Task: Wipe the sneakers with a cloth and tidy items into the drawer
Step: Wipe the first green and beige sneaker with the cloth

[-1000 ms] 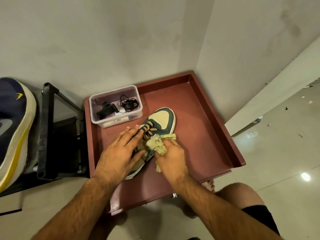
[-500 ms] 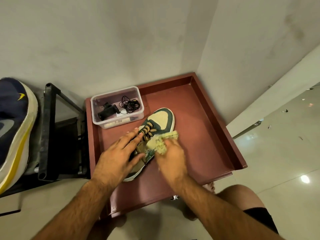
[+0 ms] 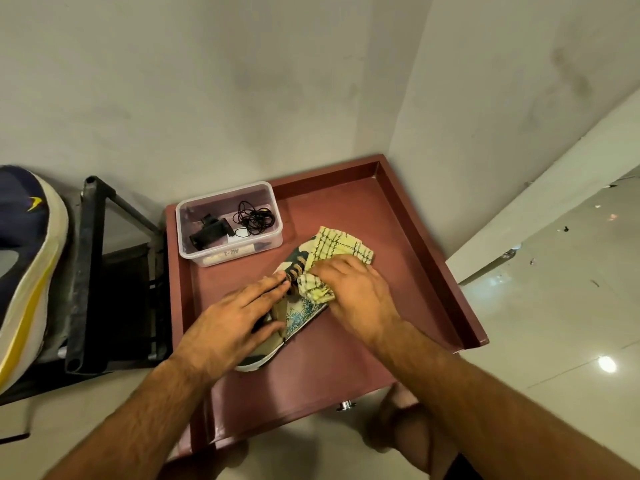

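A green and cream sneaker (image 3: 301,315) with brown laces lies in the open maroon drawer (image 3: 426,258), toe pointing away from me. My left hand (image 3: 232,323) rests flat on its heel and collar, fingers straight, reaching the laces. My right hand (image 3: 356,292) presses a yellow checked cloth (image 3: 337,247) onto the front of the shoe. The cloth covers the toe and bunches under my fingers beside the laces. Most of the sneaker's upper is hidden by my hands and the cloth.
A clear plastic box (image 3: 228,223) with a black cord, a small black device and a pen stands in the drawer's back left corner. A black metal rack (image 3: 86,271) stands left of the drawer, holding a navy, white and yellow sneaker (image 3: 24,271). Walls close behind. My bare knee (image 3: 401,420) is below the drawer front.
My right hand has pushed the cloth forward from the laces over the toe, which is now covered. The sneaker's patterned side shows near my left hand, which stays on the heel.
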